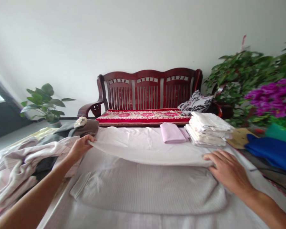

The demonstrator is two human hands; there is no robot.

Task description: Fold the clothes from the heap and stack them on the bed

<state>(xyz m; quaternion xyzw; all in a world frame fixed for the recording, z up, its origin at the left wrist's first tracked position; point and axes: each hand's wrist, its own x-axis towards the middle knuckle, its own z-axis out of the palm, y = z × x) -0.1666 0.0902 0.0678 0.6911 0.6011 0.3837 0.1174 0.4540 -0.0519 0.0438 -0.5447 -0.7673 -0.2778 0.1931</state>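
A pale grey ribbed garment [147,187] lies spread on a white-covered table [133,136]. Its far part is folded over toward me, forming a raised fold [147,156] across the middle. My left hand [79,147] pinches the left end of that fold, lifting it slightly. My right hand [225,168] grips the right end of the fold, with the fingers closed over the edge of the cloth.
A heap of unfolded striped and grey clothes [21,165] lies at the left. A folded lilac cloth [173,133] and a stack of folded white cloths [208,128] sit at the far right. Blue fabric [271,151], plants and a wooden bench [147,98] stand beyond.
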